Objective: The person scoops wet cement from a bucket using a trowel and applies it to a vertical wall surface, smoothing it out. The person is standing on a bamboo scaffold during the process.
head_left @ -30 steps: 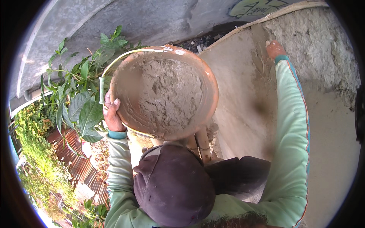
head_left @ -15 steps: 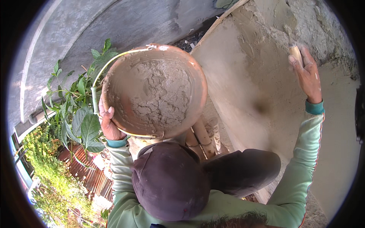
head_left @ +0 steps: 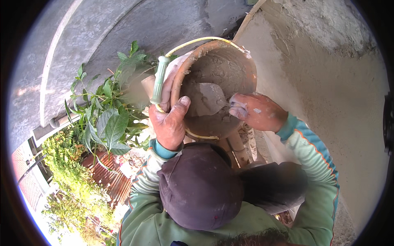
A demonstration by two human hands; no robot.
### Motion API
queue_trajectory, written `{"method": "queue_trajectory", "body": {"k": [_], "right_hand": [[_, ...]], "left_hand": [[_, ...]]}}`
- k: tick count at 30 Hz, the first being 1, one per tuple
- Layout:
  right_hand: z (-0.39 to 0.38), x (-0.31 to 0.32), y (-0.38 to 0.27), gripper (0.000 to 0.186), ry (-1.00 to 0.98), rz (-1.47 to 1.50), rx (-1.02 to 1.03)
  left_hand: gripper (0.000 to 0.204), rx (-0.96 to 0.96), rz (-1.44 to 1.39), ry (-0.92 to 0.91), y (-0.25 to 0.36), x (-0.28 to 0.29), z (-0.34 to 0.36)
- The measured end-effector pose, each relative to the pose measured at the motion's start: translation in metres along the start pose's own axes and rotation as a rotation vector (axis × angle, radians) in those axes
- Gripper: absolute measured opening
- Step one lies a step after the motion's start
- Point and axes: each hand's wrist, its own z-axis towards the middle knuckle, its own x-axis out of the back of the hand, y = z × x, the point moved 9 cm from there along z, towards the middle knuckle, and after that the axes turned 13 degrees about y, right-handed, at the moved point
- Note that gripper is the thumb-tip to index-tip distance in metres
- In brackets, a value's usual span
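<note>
My left hand (head_left: 170, 123) grips the near left rim of an orange-brown bucket (head_left: 251, 67), thumb over the lip and fingers behind it. The bucket is tilted and holds wet grey mortar (head_left: 217, 67). Against my left hand lies the bucket's wire handle, with its pale green grip (head_left: 159, 80). Closed around a trowel, my right hand (head_left: 260, 111) is at the bucket's right side. The trowel's blade (head_left: 211, 98) lies inside the bucket against the mortar. Its handle is hidden in my fist.
A wall (head_left: 316, 90) with smooth and rough mortar fills the right. Leafy plants (head_left: 108, 123) stand left of the bucket, before a curved grey concrete surface (head_left: 123, 49). Below are bamboo poles (head_left: 236, 145) and rusty corrugated sheeting (head_left: 111, 178). My dark cap (head_left: 201, 186) covers the lower middle.
My right hand has come from the upper right wall down to the bucket, bringing the trowel blade inside. The bucket has shifted right and tilted, and its handle has swung higher.
</note>
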Motion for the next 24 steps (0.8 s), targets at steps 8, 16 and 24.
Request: {"method": "queue_trajectory", "body": {"k": [8,16,24], "right_hand": [[-0.008,0.038,0.014,0.035,0.152,-0.011,-0.035],[-0.042,0.111,0.085,0.036,0.253,-0.266,-0.262],[-0.023,0.067,0.132,0.035,-0.02,-0.204,-0.073]], "left_hand": [[0.068,0.1,0.006,0.223,-0.018,0.071,0.016],[0.077,0.225,-0.289,0.412,-0.087,0.206,-0.022],[0.067,0.276,-0.305,0.517,-0.095,0.217,-0.028]]}}
